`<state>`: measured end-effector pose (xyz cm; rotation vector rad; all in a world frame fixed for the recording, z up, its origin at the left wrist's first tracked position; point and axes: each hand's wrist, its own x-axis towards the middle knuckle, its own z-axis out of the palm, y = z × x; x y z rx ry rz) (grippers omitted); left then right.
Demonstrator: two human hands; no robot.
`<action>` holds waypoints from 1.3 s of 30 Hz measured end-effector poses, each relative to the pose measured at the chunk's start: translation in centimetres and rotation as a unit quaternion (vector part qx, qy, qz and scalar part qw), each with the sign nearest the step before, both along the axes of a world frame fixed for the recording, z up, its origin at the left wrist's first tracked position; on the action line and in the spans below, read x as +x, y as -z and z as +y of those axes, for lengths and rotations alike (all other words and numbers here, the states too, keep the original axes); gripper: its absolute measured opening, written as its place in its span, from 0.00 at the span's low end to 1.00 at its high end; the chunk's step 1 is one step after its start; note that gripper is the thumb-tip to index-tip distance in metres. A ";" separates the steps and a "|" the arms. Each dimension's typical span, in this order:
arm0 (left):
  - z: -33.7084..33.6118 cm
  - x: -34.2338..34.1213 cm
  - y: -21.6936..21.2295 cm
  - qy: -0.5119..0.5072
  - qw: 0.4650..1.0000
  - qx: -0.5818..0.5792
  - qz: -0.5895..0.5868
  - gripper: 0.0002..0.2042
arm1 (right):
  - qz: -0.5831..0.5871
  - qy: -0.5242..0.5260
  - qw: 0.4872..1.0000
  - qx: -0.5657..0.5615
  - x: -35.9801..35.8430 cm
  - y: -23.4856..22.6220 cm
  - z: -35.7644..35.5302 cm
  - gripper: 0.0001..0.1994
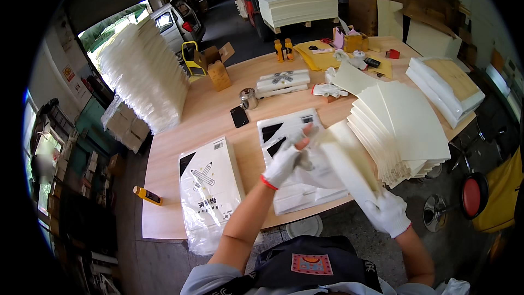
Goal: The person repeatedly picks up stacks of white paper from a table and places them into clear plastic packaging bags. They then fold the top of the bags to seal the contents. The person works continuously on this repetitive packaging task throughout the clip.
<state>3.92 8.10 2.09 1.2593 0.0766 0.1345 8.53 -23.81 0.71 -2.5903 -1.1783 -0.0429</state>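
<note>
Cream paper: a thick sheaf of cream sheets (349,166) is held tilted over the table's near edge, above a clear plastic bag (305,180).
Right hand (388,213): white-gloved, fingers closed on the sheaf's lower end, seemingly so its weight is carried from beneath.
Left hand (285,158): white-gloved, fingers spread and hooked into the bag's mouth, apparently so the film is kept open beside the sheaf's upper end.
Supply: a fanned stack of cream sheets (401,131) is kept just right of the sheaf, within reach.
Packed goods: a printed white packet (210,188) is laid left of the bag, apart from loose stock.
Surface: all is borne by a wooden table (213,112); a black phone (239,116) lies farther back.
</note>
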 end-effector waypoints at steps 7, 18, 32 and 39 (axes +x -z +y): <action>-3.5 -4.6 1.0 -0.031 0.834 0.531 -0.146 0.29 | -0.004 -0.109 0.982 -0.151 1.8 0.3 4.3 0.13; -5.9 -8.2 8.0 -0.062 0.872 0.434 -0.217 0.17 | 0.540 -0.117 0.770 0.318 6.7 9.5 9.5 0.17; -6.6 -6.1 7.9 -0.040 0.918 0.389 0.069 0.12 | -0.042 -0.116 0.983 0.133 -5.2 9.9 8.9 0.19; -6.9 -10.5 17.8 -0.143 0.812 0.556 -0.106 0.09 | -0.010 0.080 0.996 -0.048 0.6 15.8 5.3 0.20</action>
